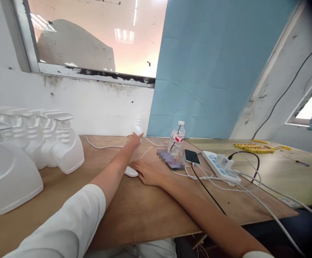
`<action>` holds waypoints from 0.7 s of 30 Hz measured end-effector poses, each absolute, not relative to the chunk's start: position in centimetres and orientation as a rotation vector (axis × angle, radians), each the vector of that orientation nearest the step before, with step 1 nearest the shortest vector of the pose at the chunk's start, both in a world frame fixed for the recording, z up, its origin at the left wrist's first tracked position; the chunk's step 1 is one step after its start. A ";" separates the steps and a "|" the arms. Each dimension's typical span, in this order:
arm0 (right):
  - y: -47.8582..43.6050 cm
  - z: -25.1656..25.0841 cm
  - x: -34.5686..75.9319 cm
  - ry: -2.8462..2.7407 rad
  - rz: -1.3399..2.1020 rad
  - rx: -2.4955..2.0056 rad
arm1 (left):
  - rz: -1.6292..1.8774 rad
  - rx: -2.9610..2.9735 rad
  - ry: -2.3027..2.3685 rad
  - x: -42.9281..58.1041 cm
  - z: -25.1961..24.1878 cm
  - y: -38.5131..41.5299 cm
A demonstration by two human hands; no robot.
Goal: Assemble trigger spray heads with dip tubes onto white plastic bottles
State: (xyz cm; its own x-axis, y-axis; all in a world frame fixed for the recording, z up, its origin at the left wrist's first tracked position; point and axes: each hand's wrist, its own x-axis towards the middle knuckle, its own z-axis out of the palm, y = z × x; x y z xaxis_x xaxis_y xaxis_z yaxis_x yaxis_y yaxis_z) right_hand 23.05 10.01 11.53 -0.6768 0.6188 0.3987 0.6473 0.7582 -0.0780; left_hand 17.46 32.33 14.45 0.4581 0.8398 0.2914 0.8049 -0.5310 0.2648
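Note:
My left hand (135, 139) is stretched far forward over the table toward the wall, its fingers spread. Just beyond it stands a small white ridged piece (138, 123), pale against the wall; my hand covers its lower part, so a firm hold does not show. My right hand (147, 172) lies on the wooden table, fingers extended to the left. Beside its fingertips is a smooth white oval object (131, 172), shaped like a computer mouse, which they seem to touch. A white cable (102, 147) runs along the back of the table.
White spray-type bottles (67, 150) stand in rows at the left. To the right are a water bottle (176, 138), a phone (192, 156), a power strip (219, 166) with tangled cables, and yellow pieces (255, 147). The table's front edge is near my body.

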 end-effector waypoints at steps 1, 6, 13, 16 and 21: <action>9.9 11.7 22.9 -2.555 -0.098 -0.968 | 0.576 2.622 1.475 17.3 14.4 32.4; 9.6 12.2 23.0 -2.535 -0.134 -1.014 | 0.628 2.700 1.461 14.1 13.8 32.3; 10.1 11.5 22.3 -2.393 0.017 -1.023 | 0.650 2.785 1.367 11.6 14.1 32.6; 10.3 11.2 22.0 -2.368 0.044 -1.025 | 0.650 2.726 1.360 12.9 13.9 33.0; 10.3 10.9 22.3 -2.352 -0.008 -1.049 | 0.682 2.573 1.302 14.1 13.7 33.8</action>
